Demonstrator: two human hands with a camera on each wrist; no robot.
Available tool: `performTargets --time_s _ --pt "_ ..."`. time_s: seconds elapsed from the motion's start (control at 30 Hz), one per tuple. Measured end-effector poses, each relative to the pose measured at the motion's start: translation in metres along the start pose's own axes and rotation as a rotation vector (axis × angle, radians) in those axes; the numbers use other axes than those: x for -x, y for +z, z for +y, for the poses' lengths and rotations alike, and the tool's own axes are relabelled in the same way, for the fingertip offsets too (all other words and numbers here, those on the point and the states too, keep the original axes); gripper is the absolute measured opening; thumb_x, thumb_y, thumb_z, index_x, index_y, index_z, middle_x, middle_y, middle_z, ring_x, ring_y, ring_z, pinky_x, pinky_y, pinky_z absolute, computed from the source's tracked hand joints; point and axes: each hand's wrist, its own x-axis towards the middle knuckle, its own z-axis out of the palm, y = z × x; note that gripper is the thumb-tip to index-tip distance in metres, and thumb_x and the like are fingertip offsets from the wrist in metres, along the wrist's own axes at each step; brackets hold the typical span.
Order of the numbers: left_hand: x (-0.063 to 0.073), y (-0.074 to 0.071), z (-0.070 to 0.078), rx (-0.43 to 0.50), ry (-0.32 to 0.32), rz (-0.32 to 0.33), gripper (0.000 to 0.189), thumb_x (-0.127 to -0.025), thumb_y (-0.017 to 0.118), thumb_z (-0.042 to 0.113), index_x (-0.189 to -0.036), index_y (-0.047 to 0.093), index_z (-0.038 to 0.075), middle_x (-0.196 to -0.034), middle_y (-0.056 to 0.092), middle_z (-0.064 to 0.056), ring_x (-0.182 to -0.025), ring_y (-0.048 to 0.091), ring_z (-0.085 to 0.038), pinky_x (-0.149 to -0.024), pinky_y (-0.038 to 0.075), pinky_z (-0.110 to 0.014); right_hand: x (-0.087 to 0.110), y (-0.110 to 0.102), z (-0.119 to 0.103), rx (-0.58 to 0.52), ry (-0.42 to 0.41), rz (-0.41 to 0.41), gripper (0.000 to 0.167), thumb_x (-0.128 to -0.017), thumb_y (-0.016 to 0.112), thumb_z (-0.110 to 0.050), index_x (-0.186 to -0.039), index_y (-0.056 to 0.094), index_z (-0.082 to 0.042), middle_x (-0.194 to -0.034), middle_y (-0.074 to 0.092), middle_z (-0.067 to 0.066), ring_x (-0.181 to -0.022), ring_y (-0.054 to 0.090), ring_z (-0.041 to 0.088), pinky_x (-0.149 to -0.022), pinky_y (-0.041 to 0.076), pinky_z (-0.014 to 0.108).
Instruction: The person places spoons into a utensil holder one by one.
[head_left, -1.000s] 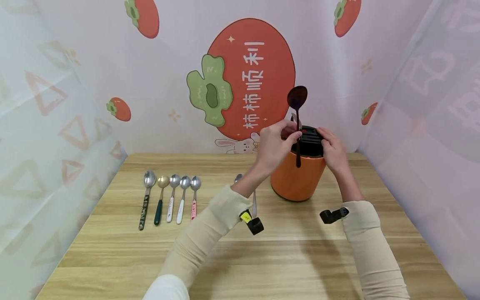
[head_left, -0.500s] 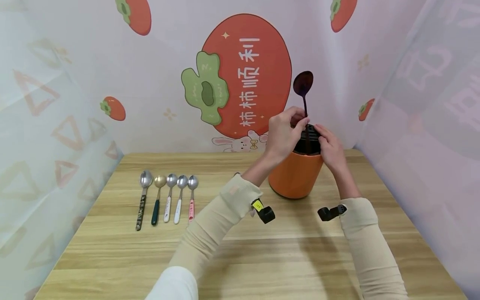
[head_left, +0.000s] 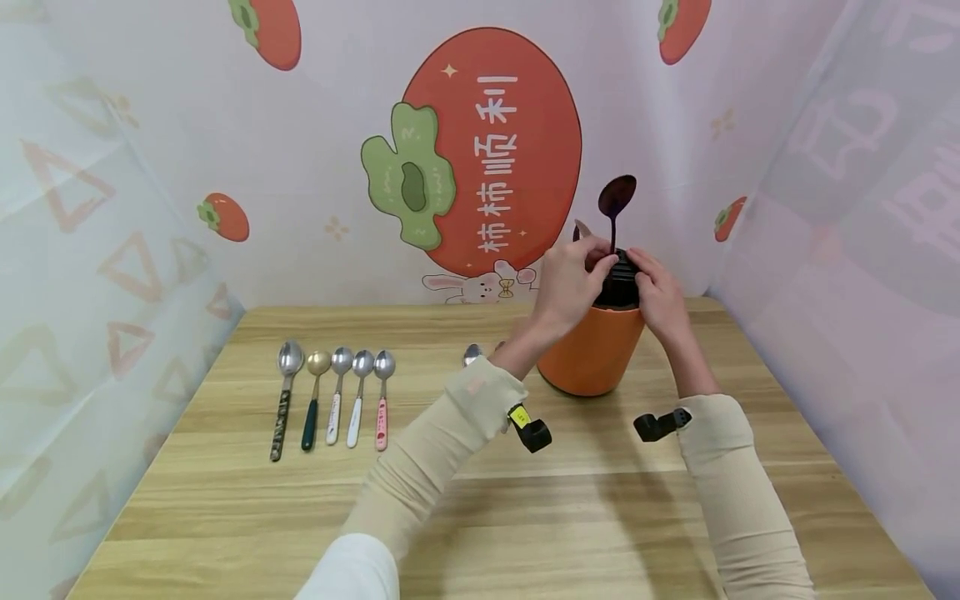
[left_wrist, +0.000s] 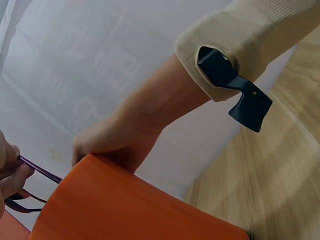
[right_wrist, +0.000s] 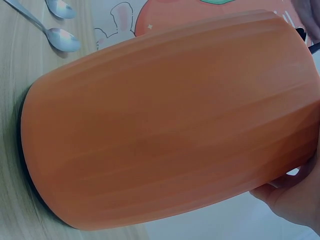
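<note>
My left hand (head_left: 564,283) pinches the handle of a dark, purplish-black spoon (head_left: 617,196), held bowl up. The lower handle goes down into an orange utensil holder (head_left: 592,354) with a black slotted insert (head_left: 621,287). On the holder's far right side my right hand (head_left: 662,298) grips the rim, fingers over the top edge. Behind the left fingers the tip of another dark utensil (head_left: 581,230) shows. In the left wrist view the spoon's handle (left_wrist: 41,170) enters the holder's mouth beside other dark handles. The handle's lower end is hidden inside.
Several spoons (head_left: 332,400) lie in a row at the table's left, bowls away from me. Two silver spoons (right_wrist: 62,40) lie left of the holder, partly covered by my left forearm in the head view. A patterned cloth backdrop (head_left: 487,150) stands behind the table (head_left: 480,517).
The dark spoon has moved from in front of the rim to over the holder's mouth, rising first, then sinking with its handle inside. My right hand keeps its grip on the rim.
</note>
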Motion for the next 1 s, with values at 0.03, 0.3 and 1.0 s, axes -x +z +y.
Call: performTargets --time_s 0.03,0.3,1.0 --pt "0.002 0.002 -0.001 -0.008 -0.006 -0.006 0.016 -0.094 0.069 0.015 -0.104 0.074 0.003 -0.093 0.078 -0.006 -0.086 0.073 -0.014 -0.077 0.055 -0.015 0.0 0.0 0.0 0.002 0.001 0.003 0.047 -0.102 0.034 -0.01 -0.146 0.046 0.0 -0.158 0.038 0.018 -0.15 0.028 0.036 -0.124 0.019 0.053" --pt "0.013 0.01 -0.011 -0.042 -0.064 -0.046 0.015 -0.093 0.07 0.014 -0.102 0.076 0.003 -0.092 0.078 -0.007 -0.084 0.072 -0.015 -0.071 0.055 -0.016 0.0 0.003 0.003 0.008 -0.002 -0.003 0.046 -0.103 0.034 -0.01 -0.146 0.046 0.001 -0.158 0.037 0.019 -0.15 0.028 0.037 -0.123 0.019 0.055" --pt "0.023 0.015 -0.016 -0.387 -0.125 -0.097 0.019 -0.098 0.064 0.031 -0.106 0.078 0.021 -0.101 0.077 0.005 -0.107 0.057 -0.019 -0.093 0.047 -0.041 0.001 0.001 0.002 0.027 0.0 0.011 0.047 -0.103 0.033 -0.011 -0.147 0.045 -0.001 -0.159 0.038 0.016 -0.15 0.028 0.035 -0.124 0.019 0.053"
